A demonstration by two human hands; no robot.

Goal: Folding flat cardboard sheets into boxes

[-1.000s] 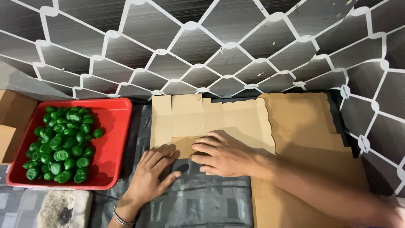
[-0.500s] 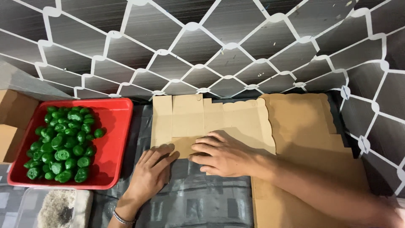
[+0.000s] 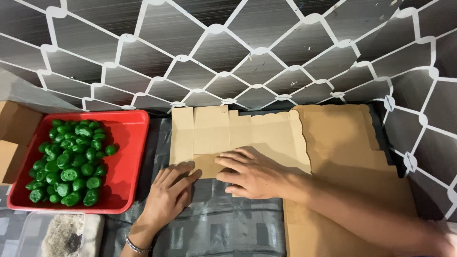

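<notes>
Head view shows a flat, tan die-cut cardboard sheet [image 3: 238, 135] lying on a dark grey plastic-covered surface [image 3: 223, 228]. Both hands press on the sheet's near edge: the left hand [image 3: 167, 192] lies palm-down with fingers spread, the right hand [image 3: 254, 173] lies flat beside it, fingers extended. Left of the sheet sits a red rectangular plastic tray [image 3: 126, 157] holding small green round pieces [image 3: 71, 162].

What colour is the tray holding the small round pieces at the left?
Red. The tray holds green pieces, clearest in the head view.
</notes>
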